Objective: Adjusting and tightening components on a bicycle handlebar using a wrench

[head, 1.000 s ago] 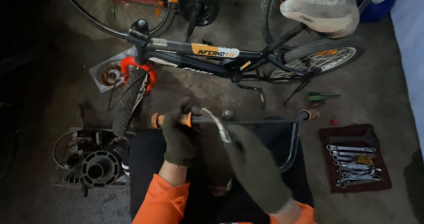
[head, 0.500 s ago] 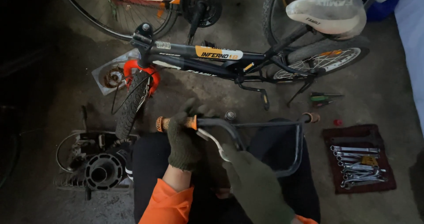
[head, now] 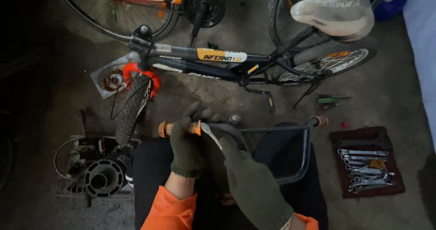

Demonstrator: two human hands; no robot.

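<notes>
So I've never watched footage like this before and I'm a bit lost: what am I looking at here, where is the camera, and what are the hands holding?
The camera sits on a person's head and looks down at their own two gloved hands and lap. There is no machine here, only a person in orange sleeves. The left hand grips the orange grip at one end of a black bicycle handlebar lying across the lap. The right hand holds a thin silvery tool against that same end; what kind of tool is too unclear to tell. On the concrete floor ahead stands a black bicycle with a pale saddle. To the right lies a dark red cloth with wrenches. To the left sits a round metal machine part.
</notes>
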